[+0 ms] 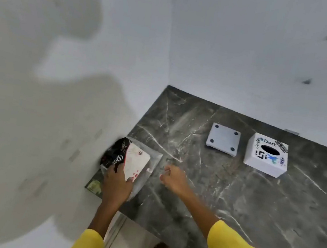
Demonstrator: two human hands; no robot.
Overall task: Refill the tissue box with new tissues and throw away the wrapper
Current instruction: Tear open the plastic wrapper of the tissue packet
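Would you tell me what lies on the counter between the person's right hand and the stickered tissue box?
Only bare marble counter lies between the right hand and the tissue box, in the head view. The white base plate sits off that line, left of the box.

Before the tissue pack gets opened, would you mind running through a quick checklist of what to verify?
1. Tissue pack held: ok, the left hand grips it at the counter's left edge.
2. Right hand free to tear the wrapper: ok, it holds nothing and sits beside the pack.
3. Wrapper opened: cannot tell, the plastic looks whole but is blurred.
4. Tissue box ready: ok, it rests on the counter with its base plate lying apart to its left.
5. Box empty: cannot tell, the slot is dark.
6. Bin for the wrapper: not ok, none in view.
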